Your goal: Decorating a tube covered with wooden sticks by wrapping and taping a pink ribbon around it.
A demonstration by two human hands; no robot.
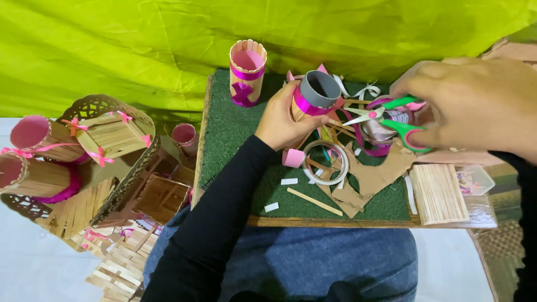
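Finished stick baskets (pixel 106 134) sit at the far left. On the green-turfed board (pixel 224 140), the left hand (pixel 279 120) wraps around a grey tube with pink ribbon (pixel 316 95). Just beside it, the right hand (pixel 475 106) grips green-handled scissors (pixel 386 114), blades apart.

Your left hand (pixel 282 120) grips a stick-clad tube (pixel 314 96) with a pink band; your right hand (pixel 470 106) holds green-handled scissors (pixel 386 116) just right of it.

Green-handled scissors (pixel 391 114), pink-banded grey tube (pixel 314 95)
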